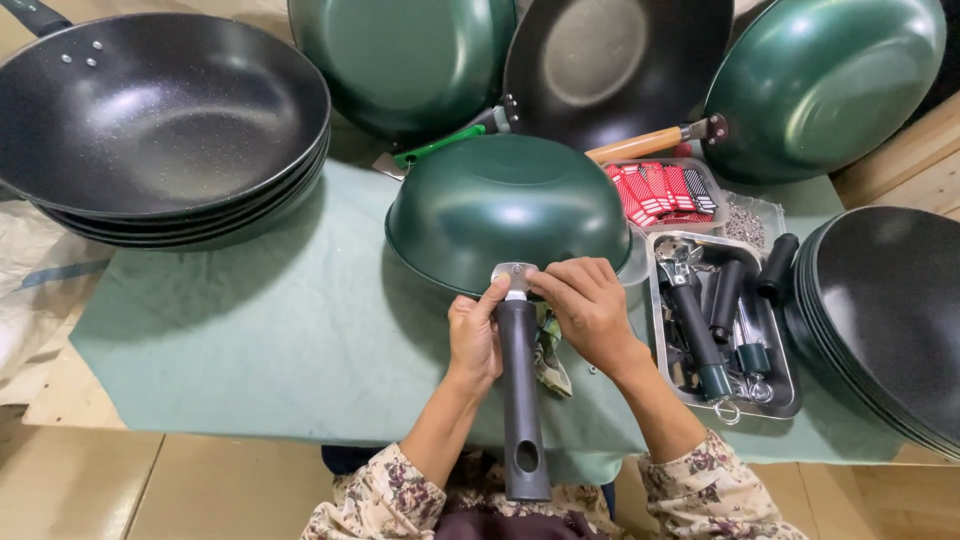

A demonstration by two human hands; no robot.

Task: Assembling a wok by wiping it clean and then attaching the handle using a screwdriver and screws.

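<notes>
**Two hands at the handle of a green pan**

Closest in are two flowery sleeves (700, 490). Between them a long black handle (522, 400) points back at the person, and it has an oval hole near its end.

The left hand (473, 338) grips the top of the handle from the side, with its thumb up on the silver bracket (514, 273) where the handle meets the pan. The right hand (588, 308) is curled over the same spot from the other side, and its fingertips pinch at the bracket (what they pinch is too small to see). A scrap of patterned cloth (549, 355) peeks out under the right hand.

The green pan (505, 208) lies upside down on a pale green mat (250, 340), right in the middle, with its round bottom up.

Just to the right sits a metal tray (790, 400) full of black handles and shiny parts. Behind it are a tub of red packets (657, 188) and a tub of small silver bits (745, 222). At the far right edge is a stack of dark pans (885, 310).

On the left, farther back, is another stack of black pans (160, 120), open side up. Along the back lean more pans: a green one (405, 55), a black one (615, 65) with a wooden handle (635, 145), and another green one (825, 80). A bright green handle (438, 146) pokes out too.
</notes>
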